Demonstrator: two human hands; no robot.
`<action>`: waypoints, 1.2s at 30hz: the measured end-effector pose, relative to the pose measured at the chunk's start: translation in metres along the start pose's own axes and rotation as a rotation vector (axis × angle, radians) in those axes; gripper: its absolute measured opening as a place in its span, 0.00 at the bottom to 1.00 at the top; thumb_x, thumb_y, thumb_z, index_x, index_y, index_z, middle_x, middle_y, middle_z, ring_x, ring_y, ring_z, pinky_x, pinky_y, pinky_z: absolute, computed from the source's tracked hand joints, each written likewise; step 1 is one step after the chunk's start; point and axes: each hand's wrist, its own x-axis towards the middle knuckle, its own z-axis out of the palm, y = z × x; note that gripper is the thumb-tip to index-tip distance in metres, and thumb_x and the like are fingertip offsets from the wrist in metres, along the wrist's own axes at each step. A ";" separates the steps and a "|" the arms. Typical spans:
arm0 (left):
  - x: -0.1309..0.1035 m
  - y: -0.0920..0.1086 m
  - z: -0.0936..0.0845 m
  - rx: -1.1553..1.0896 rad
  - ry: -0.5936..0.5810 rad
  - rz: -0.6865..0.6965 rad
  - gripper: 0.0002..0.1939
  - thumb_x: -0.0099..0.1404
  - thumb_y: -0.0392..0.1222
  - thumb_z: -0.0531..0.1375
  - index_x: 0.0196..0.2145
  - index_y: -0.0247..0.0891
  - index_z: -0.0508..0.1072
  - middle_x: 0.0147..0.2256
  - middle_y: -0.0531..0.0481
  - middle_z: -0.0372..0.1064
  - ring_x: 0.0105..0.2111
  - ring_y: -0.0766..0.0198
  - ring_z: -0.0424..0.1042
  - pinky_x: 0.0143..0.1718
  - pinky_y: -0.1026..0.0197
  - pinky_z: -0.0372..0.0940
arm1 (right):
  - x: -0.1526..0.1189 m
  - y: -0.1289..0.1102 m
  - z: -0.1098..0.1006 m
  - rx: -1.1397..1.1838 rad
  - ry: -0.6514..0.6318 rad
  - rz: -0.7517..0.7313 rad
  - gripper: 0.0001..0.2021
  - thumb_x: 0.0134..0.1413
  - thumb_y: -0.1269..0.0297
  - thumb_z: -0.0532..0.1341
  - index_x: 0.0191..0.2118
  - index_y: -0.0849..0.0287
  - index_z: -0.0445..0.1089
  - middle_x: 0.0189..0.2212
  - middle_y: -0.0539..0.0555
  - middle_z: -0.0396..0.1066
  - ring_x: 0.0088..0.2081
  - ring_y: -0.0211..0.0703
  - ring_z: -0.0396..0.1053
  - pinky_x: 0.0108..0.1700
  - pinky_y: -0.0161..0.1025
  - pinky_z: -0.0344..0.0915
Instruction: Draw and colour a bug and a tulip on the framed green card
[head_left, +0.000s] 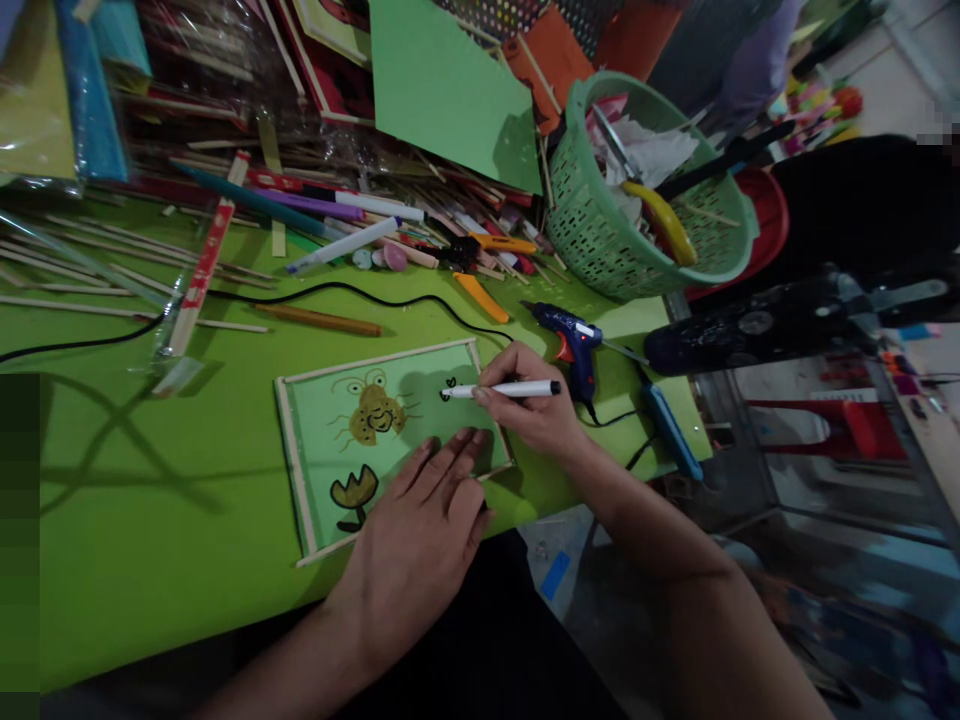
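A green card (pixel 315 420) edged with thin wooden sticks lies on the green table. It bears a brown, spotted bug drawing (pixel 377 415) with big eyes, and a tulip drawing (pixel 354 490) below it. My right hand (pixel 521 400) grips a white marker (pixel 517 390), its black end pointing right. The marker's tip is at a small black drawing (pixel 448 388) on the card's right part. My left hand (pixel 427 515) lies flat across the card's lower edge, fingers stretched out, holding nothing. It covers part of the card.
A blue glue gun (pixel 574 345) lies right of the card, near a green basket (pixel 622 220) full of odds and ends. Several markers, sticks and orange-handled pliers (pixel 484 297) crowd the back. A black cable (pixel 352 288) crosses the table (pixel 165 560).
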 end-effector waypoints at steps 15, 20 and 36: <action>0.000 -0.001 0.001 0.009 0.003 0.004 0.09 0.71 0.35 0.54 0.44 0.33 0.73 0.61 0.39 0.68 0.62 0.53 0.66 0.63 0.44 0.62 | 0.000 -0.001 0.000 0.024 -0.012 -0.002 0.06 0.56 0.65 0.66 0.33 0.56 0.68 0.29 0.47 0.67 0.29 0.36 0.63 0.31 0.36 0.60; -0.001 -0.001 0.002 0.013 0.001 0.006 0.09 0.71 0.35 0.54 0.43 0.34 0.73 0.61 0.40 0.68 0.63 0.54 0.65 0.64 0.45 0.60 | -0.001 0.001 -0.001 0.058 0.013 0.019 0.06 0.57 0.64 0.66 0.33 0.56 0.67 0.29 0.47 0.67 0.29 0.36 0.63 0.30 0.35 0.58; 0.000 -0.001 -0.001 0.009 0.002 0.006 0.09 0.71 0.35 0.54 0.44 0.34 0.73 0.61 0.40 0.68 0.62 0.54 0.66 0.63 0.45 0.63 | -0.003 0.002 -0.001 0.142 0.092 0.052 0.07 0.57 0.63 0.66 0.34 0.54 0.66 0.27 0.46 0.65 0.27 0.36 0.61 0.29 0.36 0.56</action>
